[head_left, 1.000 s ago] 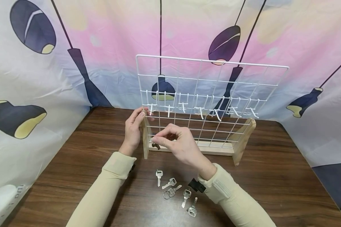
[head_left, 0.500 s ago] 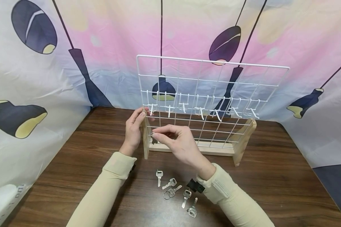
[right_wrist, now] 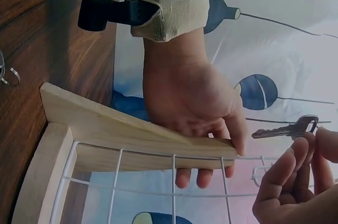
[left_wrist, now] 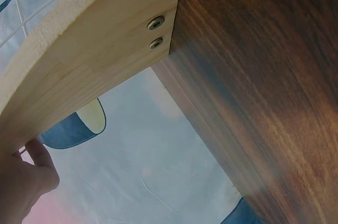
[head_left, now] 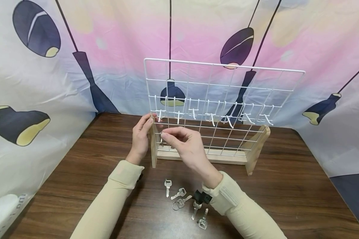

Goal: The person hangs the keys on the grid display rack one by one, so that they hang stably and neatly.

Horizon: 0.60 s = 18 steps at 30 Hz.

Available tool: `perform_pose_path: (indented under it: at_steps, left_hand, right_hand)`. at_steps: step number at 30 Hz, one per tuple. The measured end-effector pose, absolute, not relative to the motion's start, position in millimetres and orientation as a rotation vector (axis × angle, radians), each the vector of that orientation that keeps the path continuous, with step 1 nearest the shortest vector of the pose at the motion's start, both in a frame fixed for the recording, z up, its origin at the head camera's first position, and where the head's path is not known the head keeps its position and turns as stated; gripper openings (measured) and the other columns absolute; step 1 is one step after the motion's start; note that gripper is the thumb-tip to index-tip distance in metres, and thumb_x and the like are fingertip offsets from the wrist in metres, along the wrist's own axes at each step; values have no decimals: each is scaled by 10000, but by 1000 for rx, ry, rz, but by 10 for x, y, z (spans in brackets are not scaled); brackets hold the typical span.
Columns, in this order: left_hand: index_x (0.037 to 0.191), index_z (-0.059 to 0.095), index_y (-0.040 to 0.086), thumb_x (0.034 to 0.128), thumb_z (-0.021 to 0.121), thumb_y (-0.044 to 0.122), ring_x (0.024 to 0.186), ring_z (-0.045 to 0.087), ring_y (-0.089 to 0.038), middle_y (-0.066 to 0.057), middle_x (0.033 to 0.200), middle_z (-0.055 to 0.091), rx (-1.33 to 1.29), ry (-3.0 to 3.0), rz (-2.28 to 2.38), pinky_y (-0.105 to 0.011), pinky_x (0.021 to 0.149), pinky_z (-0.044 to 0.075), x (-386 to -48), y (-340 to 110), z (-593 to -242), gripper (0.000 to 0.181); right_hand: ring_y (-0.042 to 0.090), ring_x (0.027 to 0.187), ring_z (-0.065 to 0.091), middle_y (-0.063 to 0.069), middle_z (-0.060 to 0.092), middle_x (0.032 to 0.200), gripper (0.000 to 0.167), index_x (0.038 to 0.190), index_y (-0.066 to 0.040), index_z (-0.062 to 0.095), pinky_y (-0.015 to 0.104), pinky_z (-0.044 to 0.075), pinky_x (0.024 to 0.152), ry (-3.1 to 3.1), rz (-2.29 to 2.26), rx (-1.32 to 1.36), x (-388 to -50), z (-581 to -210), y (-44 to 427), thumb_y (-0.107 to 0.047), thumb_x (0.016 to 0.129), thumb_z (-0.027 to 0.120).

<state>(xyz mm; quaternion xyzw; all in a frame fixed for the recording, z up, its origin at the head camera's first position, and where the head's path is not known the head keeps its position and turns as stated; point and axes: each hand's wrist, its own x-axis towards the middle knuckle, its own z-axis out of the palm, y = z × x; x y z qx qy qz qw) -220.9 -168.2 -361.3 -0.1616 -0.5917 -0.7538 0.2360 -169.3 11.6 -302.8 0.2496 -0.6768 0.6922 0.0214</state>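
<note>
In the head view my left hand grips the wooden left side board of a white wire grid rack. The right wrist view shows its fingertips coming round the board's inner face. My right hand is just in front of the grid's lower left part. Between thumb and fingertips it pinches a metal key by its ring end. From the right wrist view the key's blade is plain, while in the head view the key is mostly hidden. Several white hooks hang in a row across the grid, above my right hand.
Several loose keys lie on the dark wooden table in front of the rack, one with a split ring. The rack's wooden right side board stands opposite. A printed cloth backdrop rises behind and at both sides.
My right hand has risen a little along the grid's left side with the key, toward the leftmost hook. My left hand keeps its grip on the side board.
</note>
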Motion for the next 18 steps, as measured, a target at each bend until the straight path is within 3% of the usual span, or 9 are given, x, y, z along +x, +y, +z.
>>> perform_pose_path:
  at_steps: [8,18]
  left_hand:
    - [1146,622,68,1021,475,155,876,661,-208,-313,1055,571,-419,-1633,-2058,-347,838,547,-2200,-1677,-3609,211]
    - [1159,633,70,1016,484,170,984,607,-307,-61,1005,660,-383,-1680,-1987,-260,832,516,-2186,-1682,-3609,229]
  right_hand:
    - [154,708,610,47,693,814,210,1040,17,718,272,526,636,-1996,2313,723,-1703,-3035,54,-122,882,721]
    - [145,764,658,57,708,882,279,1099,76,665,294,538,682,-1922,2465,644,-1694,-3000,-28,-100,888,709]
